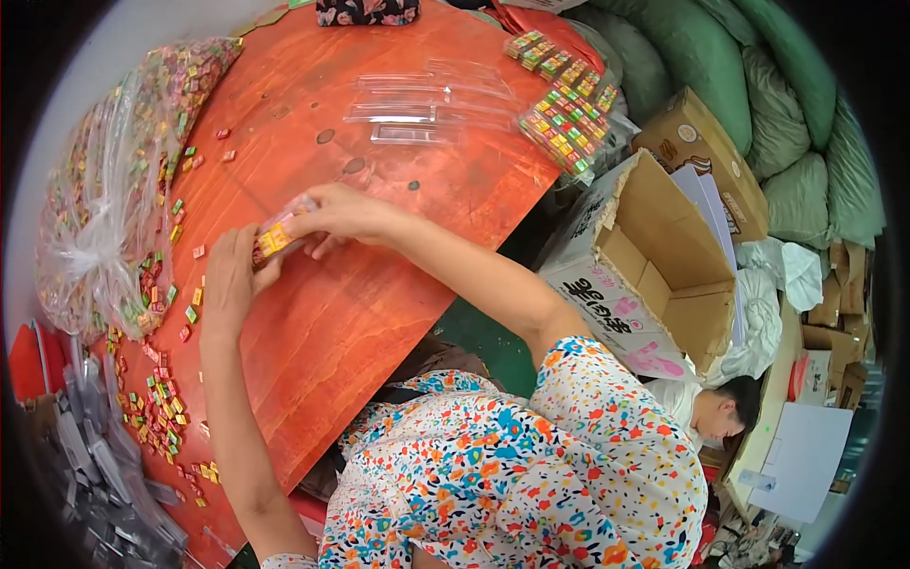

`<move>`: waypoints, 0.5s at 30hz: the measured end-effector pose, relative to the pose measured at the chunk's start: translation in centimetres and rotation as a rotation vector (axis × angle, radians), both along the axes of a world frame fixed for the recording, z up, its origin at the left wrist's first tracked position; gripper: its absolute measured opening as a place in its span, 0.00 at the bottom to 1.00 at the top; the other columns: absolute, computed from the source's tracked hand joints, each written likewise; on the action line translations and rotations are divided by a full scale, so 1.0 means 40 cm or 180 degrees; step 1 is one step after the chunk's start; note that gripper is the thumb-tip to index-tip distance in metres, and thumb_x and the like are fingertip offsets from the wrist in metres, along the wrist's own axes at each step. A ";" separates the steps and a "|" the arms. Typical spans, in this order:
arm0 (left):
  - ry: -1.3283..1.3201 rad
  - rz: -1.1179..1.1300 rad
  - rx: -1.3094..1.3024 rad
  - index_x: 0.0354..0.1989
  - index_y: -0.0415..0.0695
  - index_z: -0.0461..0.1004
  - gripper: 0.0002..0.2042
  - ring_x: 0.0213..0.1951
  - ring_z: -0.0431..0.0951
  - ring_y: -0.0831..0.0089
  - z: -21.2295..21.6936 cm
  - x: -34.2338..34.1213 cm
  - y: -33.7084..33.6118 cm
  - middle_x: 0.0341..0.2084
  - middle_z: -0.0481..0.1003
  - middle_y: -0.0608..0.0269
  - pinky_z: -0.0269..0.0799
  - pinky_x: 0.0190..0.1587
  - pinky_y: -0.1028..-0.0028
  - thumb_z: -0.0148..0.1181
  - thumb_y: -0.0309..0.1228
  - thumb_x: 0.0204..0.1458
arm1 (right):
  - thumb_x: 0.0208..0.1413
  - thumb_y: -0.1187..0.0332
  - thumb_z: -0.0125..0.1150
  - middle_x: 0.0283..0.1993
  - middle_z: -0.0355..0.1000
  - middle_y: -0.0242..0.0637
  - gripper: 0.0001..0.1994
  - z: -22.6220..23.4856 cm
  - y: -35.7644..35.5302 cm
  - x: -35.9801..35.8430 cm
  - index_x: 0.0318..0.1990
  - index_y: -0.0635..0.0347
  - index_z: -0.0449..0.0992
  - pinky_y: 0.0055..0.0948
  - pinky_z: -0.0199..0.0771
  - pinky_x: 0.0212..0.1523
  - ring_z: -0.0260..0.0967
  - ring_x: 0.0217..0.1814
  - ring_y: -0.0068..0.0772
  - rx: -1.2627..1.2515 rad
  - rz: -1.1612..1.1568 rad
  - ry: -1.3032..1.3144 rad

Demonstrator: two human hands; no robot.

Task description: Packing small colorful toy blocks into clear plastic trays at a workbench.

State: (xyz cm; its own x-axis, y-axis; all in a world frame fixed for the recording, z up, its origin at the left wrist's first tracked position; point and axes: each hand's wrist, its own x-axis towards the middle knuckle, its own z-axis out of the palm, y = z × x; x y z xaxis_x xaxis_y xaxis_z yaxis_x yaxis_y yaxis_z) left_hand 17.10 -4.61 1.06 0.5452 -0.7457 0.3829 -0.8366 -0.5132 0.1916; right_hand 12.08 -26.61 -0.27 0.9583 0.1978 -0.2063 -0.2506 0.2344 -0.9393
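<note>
Over the orange-red table (398, 256), a small clear pack (275, 239) with yellow and pink wrapped pieces is held between my two hands. My left hand (230, 270) closes on its near left end, thumb beneath. At its far right end, my right hand (346, 216) grips the pack with fingers curled, partly hiding it. Small wrapped candies (166, 412) in red, yellow and green lie loose along the left side of the table. Beyond the hands rest several long clear plastic cases (408, 109), which look unfilled.
A big clear bag of candies (114, 190) lies at the left, with a heap of clear plastic cases (95, 474) below it. Filled packs (566, 128) are stacked at the far right table edge. An open carton (654, 275), green sacks (787, 123) and another person (716, 412) are at the right.
</note>
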 end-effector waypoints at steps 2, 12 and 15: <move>-0.0107 -0.0159 0.0029 0.48 0.40 0.68 0.26 0.37 0.72 0.53 0.034 -0.038 -0.064 0.32 0.71 0.53 0.67 0.42 0.58 0.70 0.30 0.38 | 0.55 0.63 0.65 0.41 0.76 0.39 0.18 -0.006 -0.050 -0.066 0.47 0.68 0.75 0.26 0.82 0.35 0.75 0.39 0.28 0.0070 -0.0109 0.0007; -0.0317 -0.0978 -0.0138 0.63 0.45 0.63 0.41 0.64 0.62 0.58 0.056 -0.198 -0.309 0.58 0.68 0.59 0.46 0.71 0.52 0.70 0.49 0.40 | 0.57 0.69 0.64 0.43 0.75 0.34 0.12 -0.002 -0.310 -0.410 0.47 0.63 0.74 0.25 0.81 0.40 0.75 0.40 0.25 0.0356 -0.2489 0.0367; -0.0064 -0.1142 -0.0062 0.65 0.45 0.62 0.40 0.64 0.62 0.57 -0.010 -0.218 -0.294 0.59 0.67 0.58 0.46 0.71 0.52 0.66 0.51 0.43 | 0.57 0.70 0.64 0.39 0.75 0.33 0.11 -0.036 -0.401 -0.452 0.45 0.66 0.75 0.23 0.82 0.37 0.75 0.37 0.24 0.0487 -0.3264 0.0175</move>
